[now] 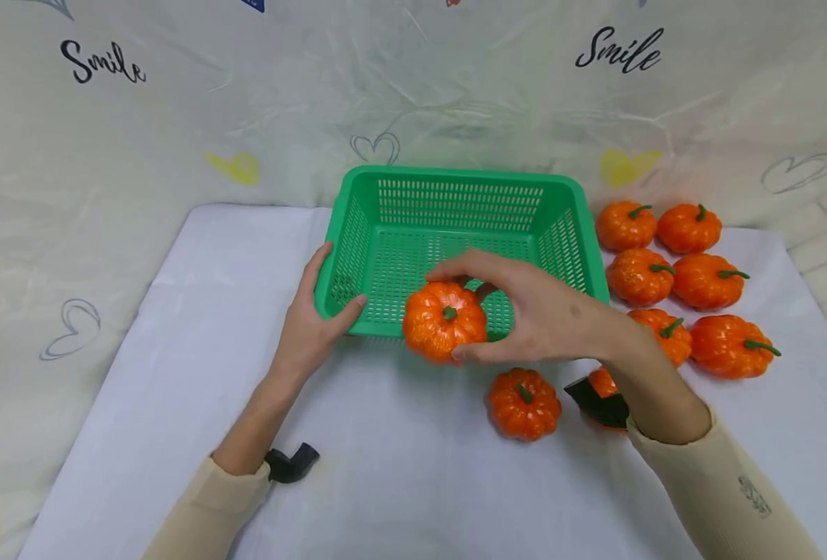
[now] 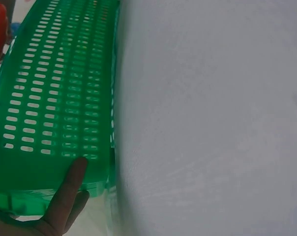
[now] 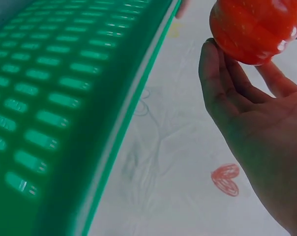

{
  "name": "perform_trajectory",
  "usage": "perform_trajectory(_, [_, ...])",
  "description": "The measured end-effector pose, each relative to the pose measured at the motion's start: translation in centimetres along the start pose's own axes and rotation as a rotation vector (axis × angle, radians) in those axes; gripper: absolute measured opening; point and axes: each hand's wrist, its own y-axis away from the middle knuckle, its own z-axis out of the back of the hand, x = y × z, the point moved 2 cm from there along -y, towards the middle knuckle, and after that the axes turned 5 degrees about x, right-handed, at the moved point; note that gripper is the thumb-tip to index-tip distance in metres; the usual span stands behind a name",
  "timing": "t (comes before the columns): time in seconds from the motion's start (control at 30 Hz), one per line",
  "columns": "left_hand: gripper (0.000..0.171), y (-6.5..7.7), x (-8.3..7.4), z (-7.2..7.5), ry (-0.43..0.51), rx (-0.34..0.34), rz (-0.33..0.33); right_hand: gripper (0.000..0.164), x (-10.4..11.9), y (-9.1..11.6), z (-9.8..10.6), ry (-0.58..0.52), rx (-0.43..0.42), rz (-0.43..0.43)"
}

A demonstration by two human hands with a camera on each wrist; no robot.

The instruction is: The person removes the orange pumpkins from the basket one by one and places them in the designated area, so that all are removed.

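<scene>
A small orange pumpkin point(image 1: 439, 328) with a short green stem is held by my right hand point(image 1: 535, 311), thumb and fingers curled round its side. It hangs above the front rim of the green plastic basket point(image 1: 464, 176); the right wrist view shows this pumpkin point(image 3: 259, 29) at the fingertips. My left hand point(image 1: 308, 327) grips the basket's front left corner, its thumb over the rim and the fingers along the outer side. In the left wrist view a finger point(image 2: 72, 189) lies against the slotted wall. No pumpkins show inside the basket.
Another pumpkin point(image 1: 523, 406) sits on the white table point(image 1: 399, 482) just before the basket. Several more stand in two columns to its right, such as this pumpkin point(image 1: 731, 346); my right forearm partly covers some. A printed white sheet point(image 1: 280, 101) hangs behind.
</scene>
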Motion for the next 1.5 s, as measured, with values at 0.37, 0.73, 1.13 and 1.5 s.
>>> perform_trajectory(0.37, [0.087,0.1,0.0,0.0,0.002,-0.002,-0.010,0.068,-0.2,1.0,-1.6,-0.039,0.058,-0.042])
perform_trajectory(0.73, [0.087,0.1,0.0,-0.1,0.006,0.003,-0.020,0.069,0.0,1.9,-3.3,-0.046,0.091,-0.035])
perform_trajectory(1.13, [0.085,0.1,-0.1,0.0,0.005,-0.004,-0.025,0.068,0.3,2.6,-5.1,-0.127,0.155,-0.101])
perform_trajectory(1.5, [0.086,0.1,-0.1,0.0,-0.003,-0.003,-0.021,0.071,-1.1,2.6,-7.3,-0.063,0.193,-0.112])
